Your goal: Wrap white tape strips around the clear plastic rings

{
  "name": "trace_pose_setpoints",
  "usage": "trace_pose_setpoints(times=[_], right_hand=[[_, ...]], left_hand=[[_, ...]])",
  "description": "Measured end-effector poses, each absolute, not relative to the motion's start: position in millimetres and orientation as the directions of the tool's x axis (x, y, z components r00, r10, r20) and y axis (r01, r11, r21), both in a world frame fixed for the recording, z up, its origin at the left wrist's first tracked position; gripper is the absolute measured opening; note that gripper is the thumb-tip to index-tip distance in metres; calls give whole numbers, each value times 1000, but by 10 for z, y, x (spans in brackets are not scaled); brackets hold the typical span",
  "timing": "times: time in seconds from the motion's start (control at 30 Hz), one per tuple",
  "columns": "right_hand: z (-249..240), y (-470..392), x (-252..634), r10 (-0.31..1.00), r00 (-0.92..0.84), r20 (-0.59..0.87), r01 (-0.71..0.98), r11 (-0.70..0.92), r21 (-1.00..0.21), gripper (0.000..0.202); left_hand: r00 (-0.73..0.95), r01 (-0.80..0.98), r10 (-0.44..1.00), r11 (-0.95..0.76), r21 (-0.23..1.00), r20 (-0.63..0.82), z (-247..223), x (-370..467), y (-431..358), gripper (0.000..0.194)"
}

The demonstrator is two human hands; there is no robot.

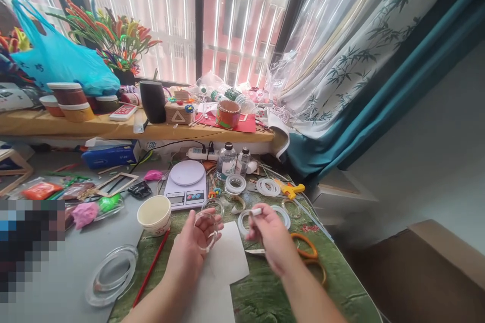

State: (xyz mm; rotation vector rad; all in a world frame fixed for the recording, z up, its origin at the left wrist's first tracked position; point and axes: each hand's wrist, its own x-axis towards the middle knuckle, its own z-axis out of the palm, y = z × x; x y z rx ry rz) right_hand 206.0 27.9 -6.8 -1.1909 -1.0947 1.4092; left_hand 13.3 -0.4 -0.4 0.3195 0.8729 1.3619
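My left hand holds a clear bangle-like ring upright against its palm and fingers, above a white sheet of paper. To its right, my right hand is closed with a small white cylindrical piece between thumb and fingers; its exact kind is not clear. Beneath the right hand lie scissors with orange handles, partly covered by the hand. White ring molds and more round molds lie behind the hands. A yellow glue gun rests behind the right hand.
A paper cup, a red stick and large clear rings are on the left. Behind stand a digital kitchen scale and bottles. A crowded window ledge runs across the back; a curtain hangs right.
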Motion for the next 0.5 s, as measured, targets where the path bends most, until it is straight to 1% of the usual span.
trace_pose_setpoints(times=[0.03, 0.07, 0.13, 0.2, 0.27, 0.37, 0.5], right_hand=[[-72, 206, 1937, 976, -114, -185, -172, -202, -964, 41], [-78, 143, 1824, 967, -147, -207, -189, -233, -954, 46], [-91, 57, 1655, 953, -206, -224, -130, -253, -959, 53], [-104, 20, 1565, 936, -265, -234, -61, -258, -964, 56], [-126, 5, 1526, 931, -280, -233, -11, -246, -969, 58], [-179, -45, 1472, 926, -274, -261, 6, -270, -963, 59], [-188, -176, 1370, 859, -352, -372, -67, -420, -905, 60]], left_hand=[[-40, -687, 945, 211, 696, -326, -42, 138, -1, 44], [-60, -659, 956, 177, 731, -286, -75, 146, -2, 44], [-100, -591, 976, 98, 801, -193, -112, 170, -22, 44], [-114, -534, 986, 40, 844, -119, -100, 201, -63, 43], [-104, -516, 991, 15, 856, -79, -54, 232, -109, 43], [-120, -522, 992, -26, 852, -44, 17, 259, -157, 44], [-166, -508, 985, -52, 860, -38, 42, 251, -195, 49]])
